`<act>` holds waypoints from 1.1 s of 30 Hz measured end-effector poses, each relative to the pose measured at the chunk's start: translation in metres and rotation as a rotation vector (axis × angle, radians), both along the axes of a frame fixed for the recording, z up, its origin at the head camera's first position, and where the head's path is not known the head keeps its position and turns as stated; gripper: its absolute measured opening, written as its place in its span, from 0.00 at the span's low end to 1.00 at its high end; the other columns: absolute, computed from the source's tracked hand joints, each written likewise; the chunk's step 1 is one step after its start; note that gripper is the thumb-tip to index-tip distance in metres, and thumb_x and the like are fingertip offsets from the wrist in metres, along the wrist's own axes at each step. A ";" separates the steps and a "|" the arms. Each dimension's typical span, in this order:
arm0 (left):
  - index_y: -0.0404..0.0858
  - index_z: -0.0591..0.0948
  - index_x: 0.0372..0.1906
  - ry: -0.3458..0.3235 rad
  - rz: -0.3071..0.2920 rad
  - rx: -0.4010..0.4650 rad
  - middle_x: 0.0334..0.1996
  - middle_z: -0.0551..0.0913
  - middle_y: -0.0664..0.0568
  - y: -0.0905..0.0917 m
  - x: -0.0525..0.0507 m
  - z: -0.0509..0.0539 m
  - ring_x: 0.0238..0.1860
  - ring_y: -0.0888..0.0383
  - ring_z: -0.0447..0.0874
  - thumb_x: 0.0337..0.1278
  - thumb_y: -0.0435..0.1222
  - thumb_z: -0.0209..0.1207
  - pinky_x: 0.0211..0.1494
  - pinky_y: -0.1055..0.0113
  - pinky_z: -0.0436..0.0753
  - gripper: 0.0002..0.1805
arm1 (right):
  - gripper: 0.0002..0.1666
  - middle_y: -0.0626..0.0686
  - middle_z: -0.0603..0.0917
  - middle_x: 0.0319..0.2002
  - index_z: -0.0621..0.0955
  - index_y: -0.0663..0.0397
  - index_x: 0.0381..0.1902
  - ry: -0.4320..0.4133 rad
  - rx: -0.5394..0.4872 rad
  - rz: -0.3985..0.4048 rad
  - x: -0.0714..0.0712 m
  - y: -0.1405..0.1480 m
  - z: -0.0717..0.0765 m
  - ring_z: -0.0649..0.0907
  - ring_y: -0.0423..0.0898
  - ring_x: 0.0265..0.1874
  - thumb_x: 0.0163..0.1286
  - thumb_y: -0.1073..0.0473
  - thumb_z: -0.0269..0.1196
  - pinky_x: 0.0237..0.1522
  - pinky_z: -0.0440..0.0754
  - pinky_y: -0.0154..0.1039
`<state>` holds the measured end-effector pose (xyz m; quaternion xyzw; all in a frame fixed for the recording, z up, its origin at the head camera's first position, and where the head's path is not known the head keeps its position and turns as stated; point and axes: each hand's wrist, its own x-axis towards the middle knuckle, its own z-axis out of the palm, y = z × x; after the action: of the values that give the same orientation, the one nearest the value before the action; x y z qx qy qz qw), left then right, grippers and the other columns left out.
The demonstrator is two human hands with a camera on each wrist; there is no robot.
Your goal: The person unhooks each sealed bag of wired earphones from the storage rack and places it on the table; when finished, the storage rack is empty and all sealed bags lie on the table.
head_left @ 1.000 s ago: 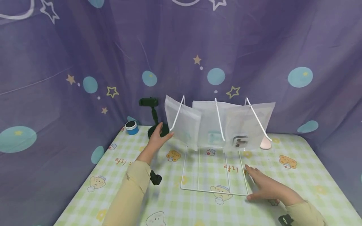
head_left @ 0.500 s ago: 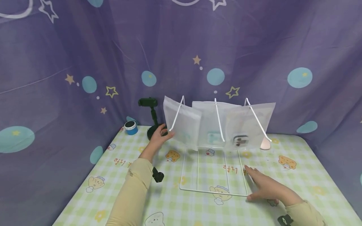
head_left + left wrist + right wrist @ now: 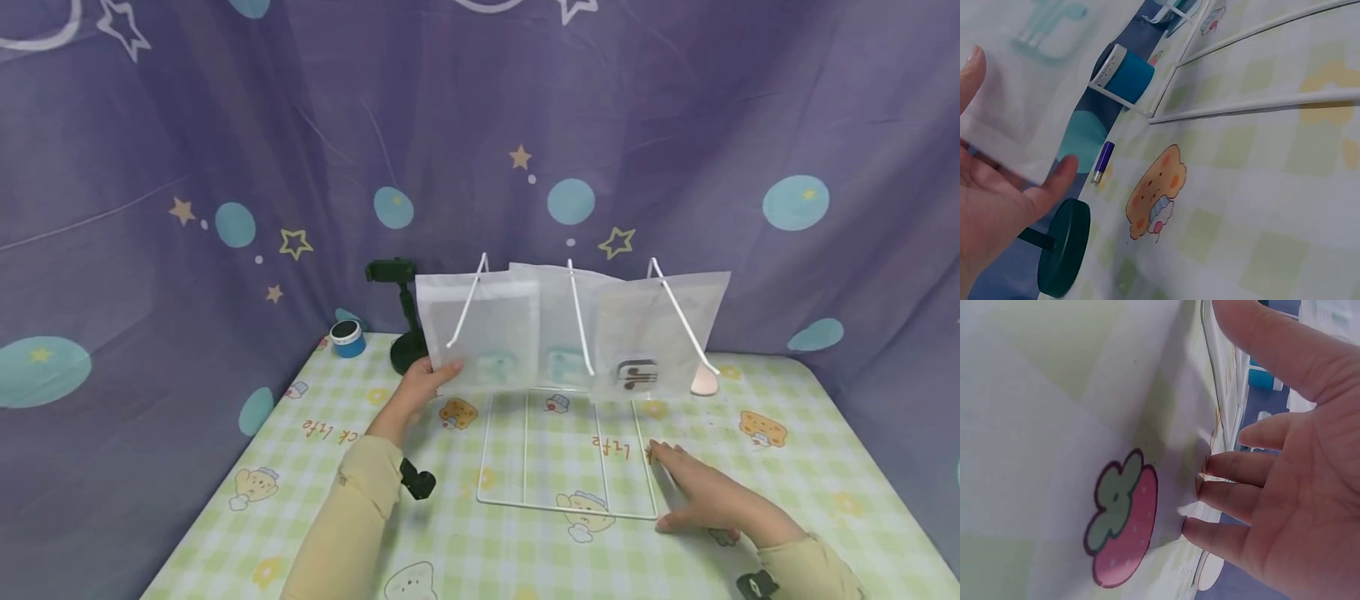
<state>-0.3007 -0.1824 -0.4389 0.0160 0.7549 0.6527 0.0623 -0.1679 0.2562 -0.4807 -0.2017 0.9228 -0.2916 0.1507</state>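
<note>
- And right across the back hangs a purple curtain [image 3: 465, 108], turning both corners and closing in the left and right sides!
- Soft vertical folds run down it, deeper purple up the middle, greyer towards the sides.
- Look at the print: pale blue ovals [image 3: 571, 201], little orange stars [image 3: 520, 157], yellow outlined stars [image 3: 617, 242], a big white outlined star [image 3: 123, 29] top left.
- Down front, the desk [image 3: 480, 554], green-and-white checks, far right corner rounded!
- Yellow flowers [image 3: 267, 572], cartoon characters [image 3: 763, 428] and upside-down orange lettering [image 3: 611, 447] dot its top.
- The light? Soft, with blurry shadows on the checks.
</note>
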 end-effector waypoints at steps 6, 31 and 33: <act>0.28 0.76 0.57 0.029 -0.050 0.021 0.54 0.81 0.41 0.002 0.009 -0.010 0.56 0.48 0.79 0.66 0.40 0.60 0.63 0.52 0.72 0.23 | 0.69 0.74 0.55 0.71 0.54 0.69 0.74 -0.001 0.014 -0.002 0.001 0.001 0.000 0.52 0.75 0.69 0.46 0.41 0.76 0.62 0.56 0.71; 0.20 0.73 0.53 0.146 -0.083 0.108 0.43 0.84 0.37 0.009 0.065 -0.002 0.34 0.55 0.86 0.72 0.32 0.50 0.43 0.55 0.85 0.17 | 0.62 0.74 0.62 0.68 0.62 0.68 0.71 0.054 0.072 -0.017 -0.001 0.002 -0.003 0.61 0.75 0.66 0.47 0.41 0.76 0.58 0.65 0.68; 0.21 0.74 0.54 0.156 -0.070 0.094 0.45 0.84 0.36 0.009 0.069 -0.001 0.36 0.57 0.86 0.73 0.33 0.50 0.43 0.59 0.85 0.17 | 0.62 0.75 0.61 0.68 0.62 0.67 0.71 0.063 0.062 -0.017 -0.001 0.002 -0.004 0.61 0.75 0.66 0.47 0.41 0.76 0.58 0.66 0.68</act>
<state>-0.2316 -0.1731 -0.4401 0.0959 0.7248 0.6817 0.0253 -0.1688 0.2586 -0.4843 -0.1983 0.9374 -0.2575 0.1254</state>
